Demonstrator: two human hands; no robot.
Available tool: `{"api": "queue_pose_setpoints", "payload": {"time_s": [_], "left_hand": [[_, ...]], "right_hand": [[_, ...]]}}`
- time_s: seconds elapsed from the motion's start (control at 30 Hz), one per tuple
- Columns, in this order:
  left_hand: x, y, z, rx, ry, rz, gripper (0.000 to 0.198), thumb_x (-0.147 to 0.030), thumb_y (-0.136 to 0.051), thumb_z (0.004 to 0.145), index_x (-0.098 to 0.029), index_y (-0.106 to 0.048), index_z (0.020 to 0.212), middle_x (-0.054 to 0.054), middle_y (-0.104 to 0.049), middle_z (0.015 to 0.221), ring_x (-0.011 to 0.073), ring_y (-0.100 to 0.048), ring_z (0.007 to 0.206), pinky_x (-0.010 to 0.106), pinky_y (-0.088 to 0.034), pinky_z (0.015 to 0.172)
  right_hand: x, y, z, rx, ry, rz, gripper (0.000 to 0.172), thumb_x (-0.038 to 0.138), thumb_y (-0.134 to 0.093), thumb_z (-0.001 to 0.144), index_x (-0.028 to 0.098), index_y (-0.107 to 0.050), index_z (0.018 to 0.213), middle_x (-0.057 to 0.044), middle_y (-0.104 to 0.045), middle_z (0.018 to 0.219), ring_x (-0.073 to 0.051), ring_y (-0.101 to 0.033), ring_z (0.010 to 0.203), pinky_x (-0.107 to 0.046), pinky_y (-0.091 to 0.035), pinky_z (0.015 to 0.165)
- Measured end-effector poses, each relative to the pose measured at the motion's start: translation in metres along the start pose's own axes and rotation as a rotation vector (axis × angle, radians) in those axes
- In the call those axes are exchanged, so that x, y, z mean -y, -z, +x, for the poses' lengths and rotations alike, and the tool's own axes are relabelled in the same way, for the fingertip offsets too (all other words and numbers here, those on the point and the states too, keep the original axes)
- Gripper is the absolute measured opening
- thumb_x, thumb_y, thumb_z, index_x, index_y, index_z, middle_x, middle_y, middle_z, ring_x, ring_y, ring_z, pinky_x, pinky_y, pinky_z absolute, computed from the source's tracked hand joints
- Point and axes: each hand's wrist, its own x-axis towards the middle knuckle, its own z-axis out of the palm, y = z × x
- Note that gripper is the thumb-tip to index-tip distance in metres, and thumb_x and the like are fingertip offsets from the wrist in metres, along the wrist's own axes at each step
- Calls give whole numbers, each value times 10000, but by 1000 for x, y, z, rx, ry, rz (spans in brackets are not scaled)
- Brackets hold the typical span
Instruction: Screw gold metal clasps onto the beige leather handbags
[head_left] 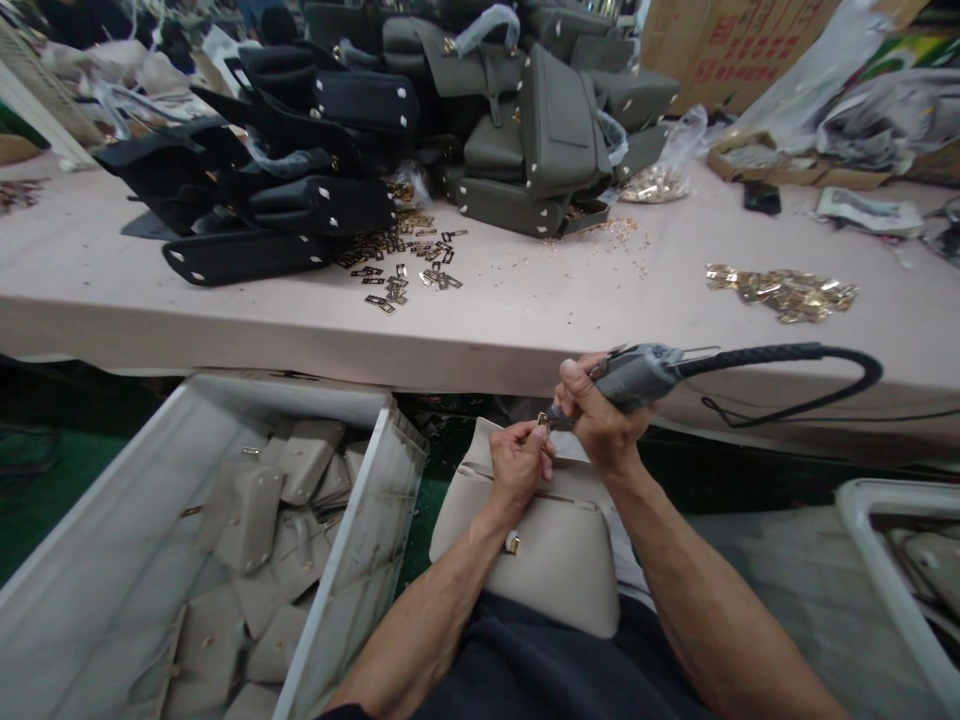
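Observation:
A light beige handbag [562, 560] rests on my lap, with a gold clasp [512, 543] on its front. My left hand [519, 460] pinches a small gold metal plate [543, 421] above the bag's top edge. Wrapped round a grey corded electric screwdriver [637, 375], my right hand [611, 420] points the tool's tip at that plate. The tip is at or very near the plate; whether it touches is too small to tell. From the tool's rear a thick black cable [787, 355] loops to the right.
On the pink-covered table [495, 310] are piles of black handbags [292, 200] and dark green handbags [562, 130], with loose metal plates [394, 285] and gold fittings [787, 292]. A white bin [382, 480] of beige bags stands left, another bin [862, 510] right.

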Motion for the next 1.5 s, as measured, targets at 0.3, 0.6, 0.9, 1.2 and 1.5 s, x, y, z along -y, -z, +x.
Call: {"api": "queue_pose_setpoints", "payload": {"time_s": [0.3,0.6,0.9,1.2,1.5], "left_hand": [[16,3,10,-62,9,-86,339,-437,-698,883,-119,-706,765,32,-685,631,77,-497,342,213,-372,377],[13,-2,10,-101,37,-31,298,-393,-694,886,-119,-730,774,38,-696,615,88,-526,352,205,-374,396],[5,-6,12,-106,79,20,329,-414,-689,853,-122,-714,705,34,-668,540,94,-504,329,203,-348,387],[15,-8,21,-98,84,69,369,-467,-724,823,-116,-723,710,60,-694,572,94,-505,340,197,-356,391],[15,-11,23,-115,91,69,354,-458,-721,817,-120,-717,711,48,-691,595,87,-497,323,195,-328,371]], "right_hand": [[-4,-3,-1,-111,94,84,225,336,-777,856,197,-607,808,28,-582,631,-112,-519,448,-287,-494,486],[19,15,26,-140,227,194,213,307,-784,838,187,-608,823,36,-600,673,-80,-505,426,-256,-484,472],[11,16,26,-106,-49,339,356,464,-795,815,190,-607,943,25,-621,757,-84,-509,441,-269,-495,478],[23,27,48,-140,-349,599,636,810,-492,873,251,-575,1166,-25,-655,883,-176,-629,638,-336,-571,580],[15,33,48,-66,-309,638,408,608,-633,929,237,-611,1097,-69,-695,1007,-212,-670,808,-396,-610,715]]}}
